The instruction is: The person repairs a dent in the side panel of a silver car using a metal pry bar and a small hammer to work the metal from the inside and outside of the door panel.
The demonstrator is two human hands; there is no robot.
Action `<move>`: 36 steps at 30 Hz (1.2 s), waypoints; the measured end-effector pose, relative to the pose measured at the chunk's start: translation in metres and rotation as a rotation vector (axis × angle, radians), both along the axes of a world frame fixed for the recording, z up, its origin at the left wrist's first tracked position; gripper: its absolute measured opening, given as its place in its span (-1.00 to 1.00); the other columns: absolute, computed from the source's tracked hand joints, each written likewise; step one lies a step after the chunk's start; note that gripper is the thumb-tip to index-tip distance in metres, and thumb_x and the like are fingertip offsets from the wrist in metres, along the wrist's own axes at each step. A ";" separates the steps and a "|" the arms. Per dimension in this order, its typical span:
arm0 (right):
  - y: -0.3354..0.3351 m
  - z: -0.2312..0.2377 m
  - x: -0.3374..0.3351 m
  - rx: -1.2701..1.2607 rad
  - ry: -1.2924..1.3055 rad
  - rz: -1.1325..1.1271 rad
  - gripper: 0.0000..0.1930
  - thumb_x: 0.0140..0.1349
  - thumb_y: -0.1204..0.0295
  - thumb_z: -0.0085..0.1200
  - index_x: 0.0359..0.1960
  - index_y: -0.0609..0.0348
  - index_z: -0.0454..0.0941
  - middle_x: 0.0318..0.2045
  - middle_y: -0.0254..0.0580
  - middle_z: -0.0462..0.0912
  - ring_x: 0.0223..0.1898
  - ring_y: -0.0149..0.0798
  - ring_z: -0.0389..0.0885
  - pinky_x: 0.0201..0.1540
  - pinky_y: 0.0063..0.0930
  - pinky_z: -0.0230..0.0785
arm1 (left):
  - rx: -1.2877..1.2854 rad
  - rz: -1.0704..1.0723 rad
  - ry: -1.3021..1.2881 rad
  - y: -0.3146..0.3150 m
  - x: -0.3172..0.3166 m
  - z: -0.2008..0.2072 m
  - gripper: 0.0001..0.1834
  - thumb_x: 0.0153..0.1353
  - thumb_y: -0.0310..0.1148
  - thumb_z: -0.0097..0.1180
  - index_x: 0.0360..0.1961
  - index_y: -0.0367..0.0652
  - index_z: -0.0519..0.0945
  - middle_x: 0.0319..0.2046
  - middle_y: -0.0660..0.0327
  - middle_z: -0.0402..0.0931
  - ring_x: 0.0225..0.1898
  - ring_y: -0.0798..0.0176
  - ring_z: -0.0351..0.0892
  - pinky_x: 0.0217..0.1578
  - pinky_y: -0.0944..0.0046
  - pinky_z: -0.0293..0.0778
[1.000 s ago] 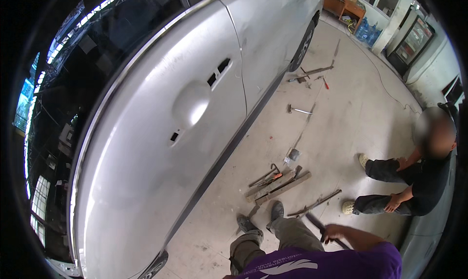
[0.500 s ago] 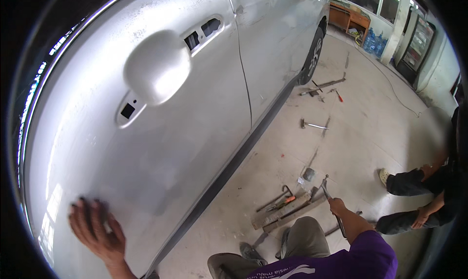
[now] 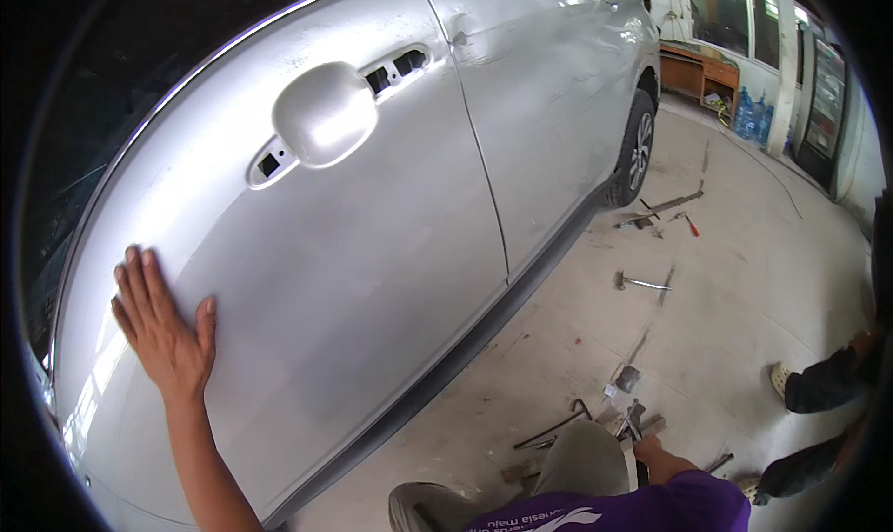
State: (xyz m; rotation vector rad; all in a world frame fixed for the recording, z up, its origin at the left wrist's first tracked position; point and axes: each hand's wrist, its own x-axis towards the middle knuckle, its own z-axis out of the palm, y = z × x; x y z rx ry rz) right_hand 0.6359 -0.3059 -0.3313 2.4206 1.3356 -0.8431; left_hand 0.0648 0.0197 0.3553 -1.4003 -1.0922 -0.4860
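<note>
My left hand (image 3: 169, 339) lies flat on the silver car door (image 3: 381, 244), fingers stretched and thumb spread out. It rests left of and below the rounded handle recess (image 3: 326, 118), where openings show and no handle is fitted. Low at my right side, my right hand (image 3: 659, 456) is closed around a hammer (image 3: 633, 420); part of its handle is hidden by the hand. Beneath it on the floor lie a hooked metal bar (image 3: 549, 427) and wooden blocks (image 3: 655, 424), partly covered by my knee.
Another hammer (image 3: 644, 283), a red-handled tool (image 3: 691, 225) and a long bar (image 3: 665, 208) lie on the floor near the rear wheel (image 3: 637, 151). A person's dark-trousered legs (image 3: 819, 383) stand at right. A desk (image 3: 698, 72) and glass-door fridge (image 3: 821, 113) stand behind.
My left hand has slid up the door panel, fingers straighter. My right hand and the hammer have dropped closer to my knee. The whole view has shifted.
</note>
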 end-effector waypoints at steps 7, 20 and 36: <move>0.013 0.017 -0.039 -0.070 0.117 -0.437 -0.63 0.29 0.21 0.00 -0.13 0.31 0.62 -0.15 0.07 0.67 -0.03 -0.03 0.64 0.00 -0.25 0.49 | -0.072 0.090 0.023 0.021 0.046 0.056 -0.01 0.18 0.39 -0.16 0.45 -0.05 0.03 0.46 0.18 -0.04 0.49 0.10 -0.15 0.44 -0.02 -0.21; 0.000 -0.045 -0.020 -0.252 0.008 -0.076 -0.63 0.17 0.26 0.11 -0.02 0.11 0.63 0.02 -0.08 0.62 0.07 -0.16 0.60 0.08 -0.33 0.46 | -0.077 0.196 0.012 0.054 0.110 0.063 0.01 0.00 0.62 -0.40 0.44 0.38 0.08 0.46 0.30 -0.04 0.49 0.13 -0.14 0.43 -0.07 -0.18; 0.040 0.075 -0.014 0.024 0.063 0.134 -0.79 0.24 0.39 -0.01 -0.53 0.12 0.59 -0.55 -0.17 0.62 -0.53 -0.24 0.62 -0.51 -0.36 0.43 | 0.038 0.213 -0.071 0.023 0.001 0.080 -0.22 0.25 0.32 -0.19 0.43 0.24 0.14 0.44 0.33 0.06 0.47 0.17 -0.06 0.44 0.00 -0.15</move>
